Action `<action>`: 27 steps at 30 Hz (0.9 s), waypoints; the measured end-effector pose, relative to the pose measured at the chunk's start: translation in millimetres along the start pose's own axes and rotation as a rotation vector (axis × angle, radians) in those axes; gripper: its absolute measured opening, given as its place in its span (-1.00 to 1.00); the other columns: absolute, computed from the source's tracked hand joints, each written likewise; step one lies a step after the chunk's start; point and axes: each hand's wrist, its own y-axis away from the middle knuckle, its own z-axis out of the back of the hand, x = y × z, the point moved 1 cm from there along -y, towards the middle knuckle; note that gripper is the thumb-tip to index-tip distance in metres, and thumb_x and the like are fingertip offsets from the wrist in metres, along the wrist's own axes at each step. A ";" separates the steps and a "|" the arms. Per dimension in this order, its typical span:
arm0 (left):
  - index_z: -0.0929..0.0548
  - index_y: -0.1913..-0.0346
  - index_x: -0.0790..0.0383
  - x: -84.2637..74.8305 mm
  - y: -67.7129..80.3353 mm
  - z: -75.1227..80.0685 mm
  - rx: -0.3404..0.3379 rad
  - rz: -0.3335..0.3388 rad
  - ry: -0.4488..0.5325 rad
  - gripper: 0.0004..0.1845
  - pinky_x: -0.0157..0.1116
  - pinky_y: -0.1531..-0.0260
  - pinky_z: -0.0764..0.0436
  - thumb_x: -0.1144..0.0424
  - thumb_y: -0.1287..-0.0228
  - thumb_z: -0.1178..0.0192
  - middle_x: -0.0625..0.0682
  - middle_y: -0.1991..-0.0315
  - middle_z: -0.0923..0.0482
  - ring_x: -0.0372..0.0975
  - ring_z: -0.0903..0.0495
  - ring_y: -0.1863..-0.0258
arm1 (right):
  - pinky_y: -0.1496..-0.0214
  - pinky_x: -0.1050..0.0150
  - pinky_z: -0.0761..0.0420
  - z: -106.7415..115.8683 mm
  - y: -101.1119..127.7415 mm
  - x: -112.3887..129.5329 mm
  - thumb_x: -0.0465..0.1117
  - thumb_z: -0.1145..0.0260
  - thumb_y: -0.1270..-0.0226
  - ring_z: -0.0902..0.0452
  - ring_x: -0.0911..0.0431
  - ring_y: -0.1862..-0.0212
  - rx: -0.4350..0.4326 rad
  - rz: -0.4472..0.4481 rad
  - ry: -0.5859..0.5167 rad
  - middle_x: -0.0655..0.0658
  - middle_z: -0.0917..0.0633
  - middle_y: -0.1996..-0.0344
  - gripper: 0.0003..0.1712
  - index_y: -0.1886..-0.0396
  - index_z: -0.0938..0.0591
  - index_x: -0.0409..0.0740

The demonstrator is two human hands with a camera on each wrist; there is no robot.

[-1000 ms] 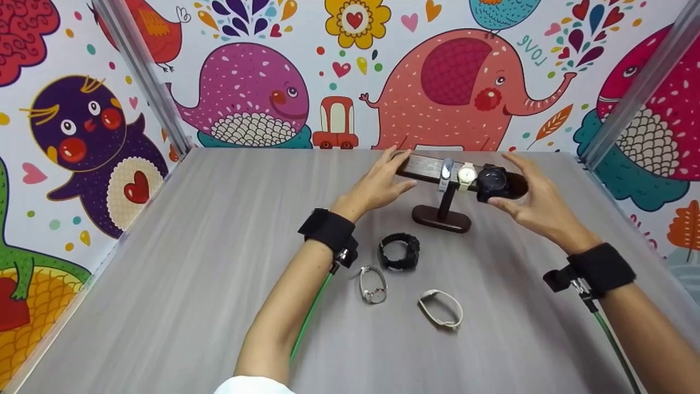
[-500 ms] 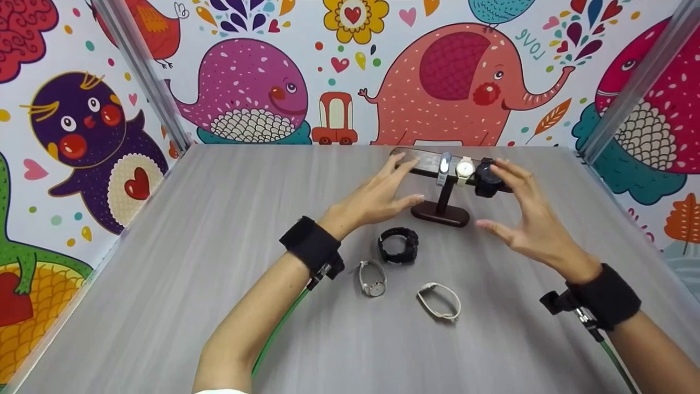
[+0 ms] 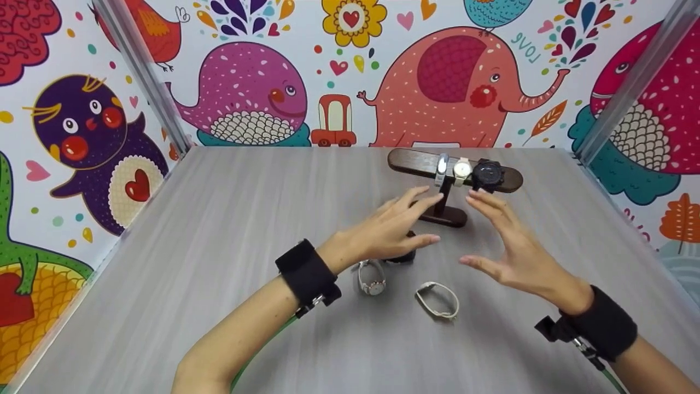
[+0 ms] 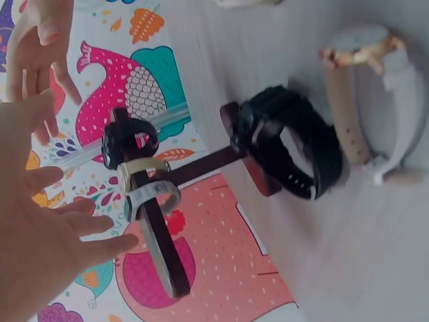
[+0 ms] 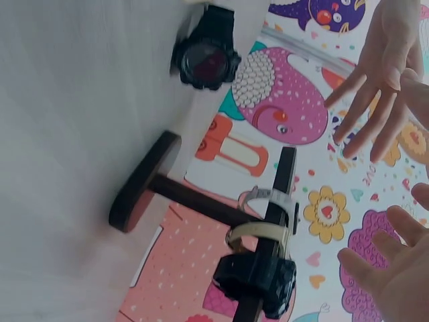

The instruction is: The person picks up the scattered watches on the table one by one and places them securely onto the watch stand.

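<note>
A dark wooden watch stand (image 3: pixel 413 161) stands near the back of the table. Its crossbar carries a slim grey band watch (image 3: pixel 442 168), a cream watch (image 3: pixel 462 171) and a large black watch (image 3: pixel 488 174). My left hand (image 3: pixel 383 230) hovers in front of the stand's base, fingers extended, holding nothing. It partly hides a second black watch (image 3: pixel 403 257) on the table, which shows fully in the left wrist view (image 4: pixel 301 144). To the right, my right hand (image 3: pixel 522 254) is spread in the air below the stand's right end, also holding nothing.
Nearer to me on the table (image 3: pixel 219 273) lie a watch with a pale strap (image 3: pixel 373 282) and a white looped watch (image 3: pixel 439 302). Printed cartoon walls (image 3: pixel 246 82) enclose the back and sides, with metal posts (image 3: pixel 629 87) at the corners.
Both hands have left the ends of the stand's crossbar and drawn back towards me. The left now covers part of the black watch on the table. The stand's watches stay on the bar.
</note>
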 end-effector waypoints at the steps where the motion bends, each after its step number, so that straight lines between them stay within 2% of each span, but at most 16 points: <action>1: -0.09 -0.60 0.09 -0.9 2.4 -1.6 -0.005 -0.008 0.000 -0.21 0.02 -0.52 -0.27 -0.10 -0.47 -0.11 0.20 -0.59 -0.03 0.02 -0.28 -0.50 | -0.58 0.50 -0.04 -1.9 1.8 2.1 -0.22 -0.66 0.09 -0.08 0.16 -0.57 0.009 -0.005 -0.005 -0.29 -0.28 -0.49 0.15 -0.50 -0.26 -0.31; 5: -0.10 -0.59 0.10 -3.6 12.1 -9.8 -0.011 -0.026 0.015 -0.22 0.04 -0.48 -0.34 -0.08 -0.47 -0.11 0.21 -0.57 -0.07 0.03 -0.31 -0.48 | -0.56 0.55 -0.05 -10.5 8.7 10.0 -0.27 -0.68 0.14 -0.13 0.18 -0.54 0.014 -0.009 -0.034 -0.33 -0.32 -0.45 0.19 -0.51 -0.25 -0.29; 8: -0.10 -0.59 0.10 -5.5 20.1 -15.8 0.005 -0.029 0.025 -0.23 0.04 -0.45 -0.37 -0.08 -0.48 -0.10 0.20 -0.57 -0.07 0.05 -0.34 -0.46 | -0.52 0.61 -0.05 -16.6 14.1 15.7 -0.23 -0.68 0.14 -0.21 0.18 -0.50 0.030 -0.039 -0.029 -0.27 -0.36 -0.44 0.19 -0.52 -0.27 -0.24; 14: -0.13 -0.58 0.11 -7.3 32.6 -25.8 0.041 -0.030 0.022 -0.25 -0.03 -0.42 -0.44 -0.09 -0.49 -0.08 0.20 -0.55 -0.11 0.01 -0.40 -0.42 | -0.47 0.66 -0.09 -27.0 21.8 24.9 -0.10 -0.67 0.07 -0.30 0.11 -0.45 0.131 -0.100 -0.013 -0.17 -0.37 -0.44 0.19 -0.55 -0.24 -0.12; 18: -0.14 -0.58 0.09 -7.5 39.9 -31.6 0.066 -0.018 0.017 -0.25 -0.03 -0.44 -0.41 -0.14 -0.49 -0.05 0.20 -0.54 -0.14 -0.03 -0.33 -0.47 | -0.45 0.30 -0.42 -32.6 24.6 30.3 -0.01 -0.65 0.04 -0.33 0.03 -0.44 0.182 -0.120 0.002 -0.15 -0.35 -0.46 0.19 -0.56 -0.23 -0.08; 21: -0.13 -0.58 0.10 -7.4 44.3 -36.4 0.081 -0.001 0.041 -0.25 -0.07 -0.45 -0.41 -0.14 -0.49 -0.03 0.20 -0.54 -0.13 -0.01 -0.30 -0.49 | -0.33 -0.03 -0.55 -36.7 27.2 34.8 0.04 -0.63 0.02 -0.36 -0.03 -0.43 0.225 -0.157 0.016 -0.08 -0.34 -0.47 0.19 -0.57 -0.21 -0.02; 23: -0.14 -0.58 0.13 -7.0 47.0 -40.1 0.092 0.010 0.065 -0.25 -0.11 -0.45 -0.41 -0.13 -0.50 -0.03 0.20 -0.54 -0.13 -0.02 -0.30 -0.49 | -0.31 -0.09 -0.56 -39.3 29.2 37.3 0.05 -0.63 0.01 -0.37 -0.05 -0.43 0.259 -0.187 0.010 -0.08 -0.34 -0.48 0.18 -0.58 -0.20 0.00; 27: -0.16 -0.56 0.16 -5.9 51.2 -48.9 0.126 0.027 0.090 -0.28 -0.21 -0.44 -0.42 -0.10 -0.51 -0.04 0.19 -0.50 -0.19 -0.07 -0.36 -0.45 | -0.28 -0.07 -0.59 -43.9 33.0 41.2 0.06 -0.60 -0.05 -0.41 -0.05 -0.40 0.339 -0.239 0.021 -0.08 -0.36 -0.44 0.16 -0.59 -0.17 0.04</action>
